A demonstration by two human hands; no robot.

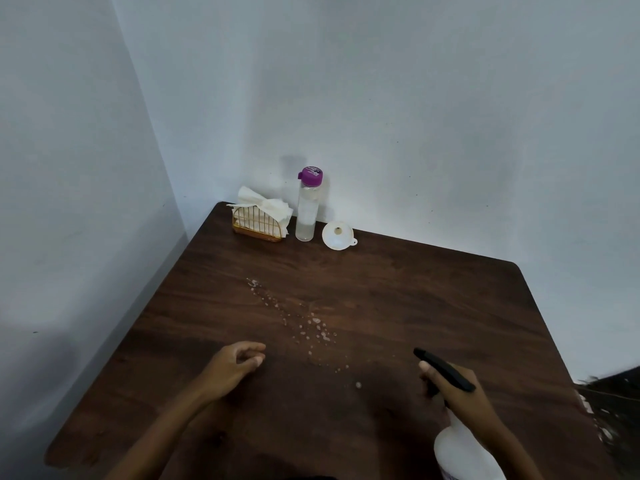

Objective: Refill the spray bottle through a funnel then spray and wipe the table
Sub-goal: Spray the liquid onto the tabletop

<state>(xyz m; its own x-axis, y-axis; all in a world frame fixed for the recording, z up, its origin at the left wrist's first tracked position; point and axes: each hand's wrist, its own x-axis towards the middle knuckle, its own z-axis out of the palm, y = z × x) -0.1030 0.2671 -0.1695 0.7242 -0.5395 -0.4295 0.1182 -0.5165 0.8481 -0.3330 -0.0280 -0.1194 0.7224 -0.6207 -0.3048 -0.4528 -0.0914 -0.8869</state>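
Your sprayer [446, 370] is white, black-topped; the table [381, 289] dark wood-grain; on it a purple-capped bottle [306, 209], white funnel [337, 236], gold holder [258, 225].

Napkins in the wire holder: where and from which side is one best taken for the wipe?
Probably pinch the crumpled top of the napkins that sticks out above the wire holder, coming from above with the free left hand. The wires cage the lower part, and the purple-capped bottle stands close on the right.

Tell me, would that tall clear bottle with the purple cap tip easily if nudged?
Probably: the tall clear bottle with the purple cap is narrow and stands upright on a small base, so a push near the top would likely topple it. Its round wall suggests it would then roll.
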